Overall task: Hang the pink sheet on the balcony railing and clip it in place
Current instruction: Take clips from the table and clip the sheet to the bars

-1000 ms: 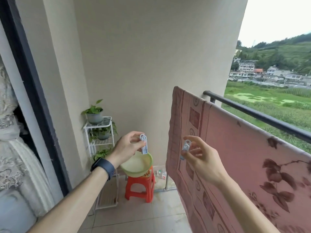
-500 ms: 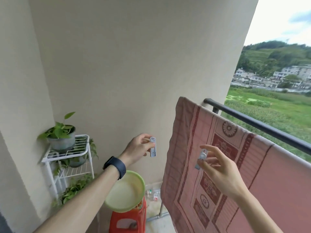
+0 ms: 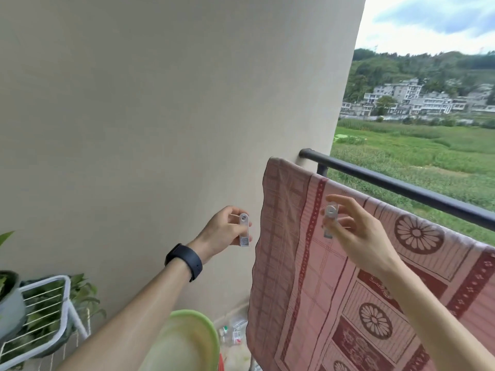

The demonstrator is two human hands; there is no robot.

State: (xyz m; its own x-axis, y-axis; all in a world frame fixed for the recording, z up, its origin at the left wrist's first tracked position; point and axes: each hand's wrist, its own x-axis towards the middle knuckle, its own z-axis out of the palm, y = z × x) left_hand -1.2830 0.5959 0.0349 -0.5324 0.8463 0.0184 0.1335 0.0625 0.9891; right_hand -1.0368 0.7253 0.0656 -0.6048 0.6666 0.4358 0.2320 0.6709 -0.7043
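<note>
The left hand [image 3: 223,231] pinches the left clip [image 3: 244,231] between thumb and fingers, upright, with the holed end up and the gridded end down. A watch [image 3: 184,262] sits on that wrist. The right hand [image 3: 360,238] pinches the right clip [image 3: 330,223] at its fingertips, also upright, with the other fingers spread loosely.

Just beyond the right hand's fingertips hangs the sheet [image 3: 292,277], draped over the railing [image 3: 401,189]. Its free side edge falls between the two hands, nearer the left clip than the right. The right clip shows against the cloth, but whether it touches cannot be told. The sheet's top fold lies above both hands, and the bare railing runs on up and to the right of the right hand. A plain wall [image 3: 160,116] stands behind the left hand. Below the left forearm are a green bowl [image 3: 192,341] and, further left, a white rack [image 3: 67,298] with plants.

The sheet looks thin, soft and light, so it would likely slip along the smooth round bar or lift in wind. The hold most likely belongs at the top fold, where the cloth wraps the bar, starting at the corner above the left hand. The clips look small, stiff and light, and each probably needs a firm squeeze to open wide enough for both cloth and bar. No clip is on the sheet yet.
</note>
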